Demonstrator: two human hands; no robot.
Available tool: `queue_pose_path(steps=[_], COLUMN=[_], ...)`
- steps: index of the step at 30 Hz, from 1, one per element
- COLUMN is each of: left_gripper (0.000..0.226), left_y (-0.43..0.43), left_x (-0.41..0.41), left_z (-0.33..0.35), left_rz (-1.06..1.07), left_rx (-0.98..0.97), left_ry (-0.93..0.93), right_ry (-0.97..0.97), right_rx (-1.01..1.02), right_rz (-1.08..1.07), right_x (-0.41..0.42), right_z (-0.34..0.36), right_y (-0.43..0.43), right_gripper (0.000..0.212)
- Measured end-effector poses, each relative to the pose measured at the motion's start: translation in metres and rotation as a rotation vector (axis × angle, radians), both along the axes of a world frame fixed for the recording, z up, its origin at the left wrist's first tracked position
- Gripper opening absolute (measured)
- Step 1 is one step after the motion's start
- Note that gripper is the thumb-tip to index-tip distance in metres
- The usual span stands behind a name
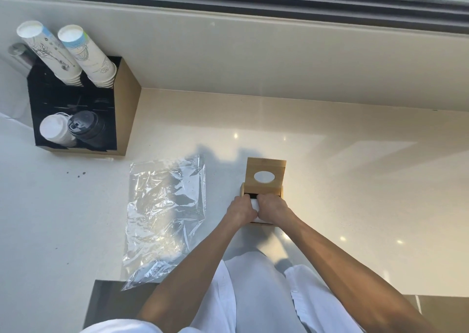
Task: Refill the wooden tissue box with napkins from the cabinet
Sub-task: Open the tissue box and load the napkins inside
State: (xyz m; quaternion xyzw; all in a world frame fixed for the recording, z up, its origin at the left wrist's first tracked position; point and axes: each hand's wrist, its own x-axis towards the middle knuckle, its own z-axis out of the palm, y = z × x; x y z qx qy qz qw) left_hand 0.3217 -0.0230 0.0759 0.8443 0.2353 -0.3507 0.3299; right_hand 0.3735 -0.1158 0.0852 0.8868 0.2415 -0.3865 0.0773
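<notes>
Tissue box: I see the wooden tissue box point(262, 193) on the pale counter point(355, 180), right of centre, its lid point(265, 176) with the oval hole tipped up at the far side.
Napkins: a white stack of napkins point(255, 207) shows between my hands, sitting in the open top of the box.
Left hand: my left hand point(241, 210) is curled narrow, fingers pressed down on the napkins at the box's left side.
Right hand: my right hand point(272, 209) is curled the same way on the right side, knuckles touching the left hand.
In the way: both hands cover most of the box opening, so I cannot tell how deep the napkins sit.
Left of box: an empty clear plastic wrapper point(165, 218) lies flat and crinkled, just beside my left forearm.
Far left: a black cup organizer point(76, 109) holds two leaning stacks of paper cups point(76, 56) and, nearer me, white and black lids point(73, 128).
Behind: a raised ledge point(279, 61) runs under a window frame.
</notes>
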Motion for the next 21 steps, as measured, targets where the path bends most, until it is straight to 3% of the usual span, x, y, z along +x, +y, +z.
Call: queue_pose_path(steps=[5,8,10,14,19,21], left_gripper=[0.039,0.037,0.039,0.032,0.039,0.041], left_y=[-0.001,0.002,0.004,0.005,0.006,0.007], left_x=[-0.01,-0.015,-0.015,-0.008,0.001,0.001], left_z=[-0.003,-0.002,0.0,0.006,0.01,0.012], left_rz=[0.04,0.031,0.01,-0.037,-0.065,-0.08], left_rx=[-0.041,-0.058,-0.055,-0.017,-0.006,-0.021], left_ry=[-0.045,-0.059,-0.047,-0.004,0.004,0.018], right_ry=[-0.022,-0.155,-0.259,-0.043,0.043,0.043], right_rx=[0.152,0.318,0.252,0.183,0.216,0.199], right_rz=[0.068,-0.056,-0.147,-0.363,-0.444,-0.441], right_x=[-0.002,-0.013,-0.021,-0.024,-0.009,-0.006], right_z=[0.005,0.011,0.017,0.012,0.007,0.004], right_y=[-0.017,-0.042,-0.055,-0.057,-0.038,-0.036], right_gripper=[0.036,0.049,0.05,0.058,0.026,0.024])
